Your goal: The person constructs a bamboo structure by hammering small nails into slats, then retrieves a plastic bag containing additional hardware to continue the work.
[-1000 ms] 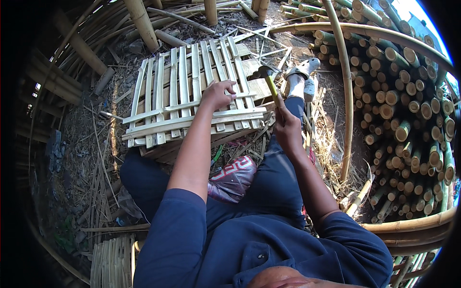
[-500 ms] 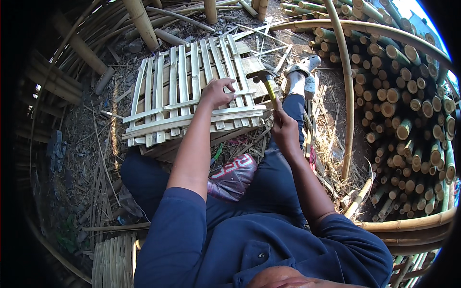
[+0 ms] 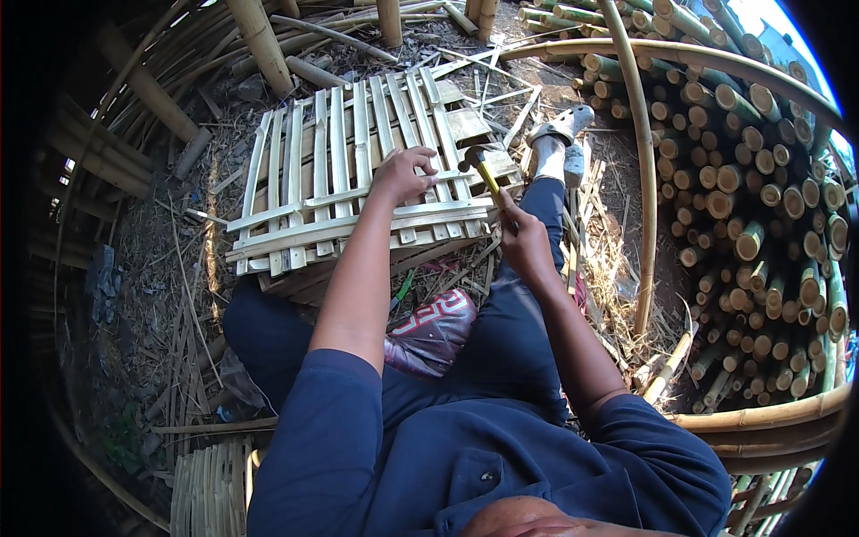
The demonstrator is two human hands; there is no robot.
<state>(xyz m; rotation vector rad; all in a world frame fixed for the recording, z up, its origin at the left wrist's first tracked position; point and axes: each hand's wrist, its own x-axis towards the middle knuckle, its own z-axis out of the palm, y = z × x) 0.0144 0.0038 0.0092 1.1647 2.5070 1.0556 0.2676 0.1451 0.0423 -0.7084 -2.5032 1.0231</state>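
Observation:
A panel of pale bamboo slats (image 3: 313, 188) lies flat in front of me, with cross strips running along its near edge. My left hand (image 3: 404, 173) rests on the slats near the panel's right side, fingers curled down on them. My right hand (image 3: 522, 240) grips the yellow handle of a hammer (image 3: 479, 167), whose dark head hovers just above the slats, right of my left hand. My legs in dark blue trousers stretch out under the panel's right end.
A tall stack of cut bamboo poles (image 3: 769, 206) fills the right side. A long curved bamboo pole (image 3: 640, 179) arcs past my right leg. Thick poles (image 3: 259, 40) and loose strips lie at the back. A woven slat piece (image 3: 210, 488) sits low left.
The hammer head has come down and leftward toward the slats beside my left hand. My left hand has stayed on the panel.

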